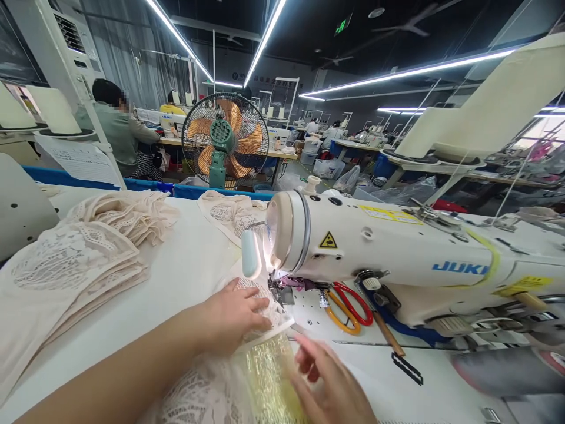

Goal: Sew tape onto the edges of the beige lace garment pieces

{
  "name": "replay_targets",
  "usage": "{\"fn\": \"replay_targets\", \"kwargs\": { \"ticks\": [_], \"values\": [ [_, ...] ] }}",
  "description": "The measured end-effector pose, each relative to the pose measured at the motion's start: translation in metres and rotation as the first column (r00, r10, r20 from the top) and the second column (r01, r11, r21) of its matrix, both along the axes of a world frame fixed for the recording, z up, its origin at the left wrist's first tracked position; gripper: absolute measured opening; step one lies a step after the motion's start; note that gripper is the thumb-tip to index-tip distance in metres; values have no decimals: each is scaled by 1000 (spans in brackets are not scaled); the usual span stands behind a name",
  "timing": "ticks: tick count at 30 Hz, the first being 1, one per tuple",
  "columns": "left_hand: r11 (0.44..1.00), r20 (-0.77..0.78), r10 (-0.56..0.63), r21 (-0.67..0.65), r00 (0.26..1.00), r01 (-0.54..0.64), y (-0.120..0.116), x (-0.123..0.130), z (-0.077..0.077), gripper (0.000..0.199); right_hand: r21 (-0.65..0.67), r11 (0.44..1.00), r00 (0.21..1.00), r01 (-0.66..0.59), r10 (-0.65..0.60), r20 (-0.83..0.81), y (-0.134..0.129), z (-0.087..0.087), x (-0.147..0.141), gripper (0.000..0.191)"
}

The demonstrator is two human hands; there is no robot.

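Observation:
My left hand point(233, 315) lies open, fingers spread, on a pale lace bra piece point(280, 315) beside the needle area of a white sewing machine point(335, 235). My right hand point(329, 377), somewhat blurred, is just right of the piece's lower edge. Its thumb and forefinger are apart, with nothing visible between them. A shiny yellowish strip point(271, 377) lies between my hands, below the piece. More lace fabric point(203, 394) hangs blurred under my left forearm. The presser foot point(274, 282) is partly hidden by the machine head.
Red-and-orange-handled scissors point(353, 306) lie under the machine arm, near a wooden-handled tool with a black blade point(406, 368). Stacked lace pieces point(79, 259) sit on the left, another piece point(229, 212) behind the needle. A fan point(225, 141) and a seated person point(115, 129) are beyond the table.

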State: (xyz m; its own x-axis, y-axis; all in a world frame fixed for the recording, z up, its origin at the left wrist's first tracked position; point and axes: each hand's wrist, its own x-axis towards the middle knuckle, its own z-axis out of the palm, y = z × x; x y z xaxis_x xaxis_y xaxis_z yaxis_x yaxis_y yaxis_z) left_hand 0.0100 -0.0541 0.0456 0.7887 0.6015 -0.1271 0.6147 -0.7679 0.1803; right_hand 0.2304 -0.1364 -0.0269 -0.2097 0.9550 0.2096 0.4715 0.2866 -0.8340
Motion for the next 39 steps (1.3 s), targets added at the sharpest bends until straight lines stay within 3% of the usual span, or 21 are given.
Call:
{"fn": "replay_targets", "kwargs": {
  "ticks": [1, 3, 5, 7, 12, 16, 19, 23, 28, 39],
  "values": [
    [1000, -5, -20, -19, 1000, 19, -2, 2, 1, 58, 192, 980, 981, 44, -78, 177, 9, 3, 8, 47],
    [998, -4, -45, -44, 999, 44, -7, 5, 4, 56, 434, 899, 888, -59, -152, 435, 27, 8, 14, 55],
    [997, 12, -59, -56, 998, 59, -13, 7, 6, 49, 494, 848, 791, -194, -162, 589, 40, 15, 12, 56],
    [995, 51, -78, -61, 996, 81, -18, 8, 6, 42, 482, 833, 745, -273, -134, 654, 45, 20, 6, 47],
    [998, 172, -63, -13, 983, 66, -26, 9, 1, 3, 473, 828, 818, -301, -30, 574, 36, 19, 0, 29],
    [994, 70, -41, 103, 997, 34, -25, 15, -7, 21, 463, 826, 839, -320, 20, 544, 30, 12, -1, 27],
    [963, 25, -65, 263, 998, 57, -21, 18, -16, 26, 484, 826, 840, -290, -23, 542, 31, 9, -5, 24],
    [901, 74, -146, 421, 986, 102, -15, 17, -30, 6, 498, 830, 816, -252, -94, 570, 36, 9, -11, 20],
    [880, 128, -228, 451, 965, 148, -7, 14, -39, 14, 526, 819, 787, -230, -162, 595, 44, 9, -18, 17],
    [882, 184, -268, 443, 946, 164, 16, -2, -45, 24, 585, 788, 776, -193, -242, 583, 60, 11, -26, 19]
  ]
}}
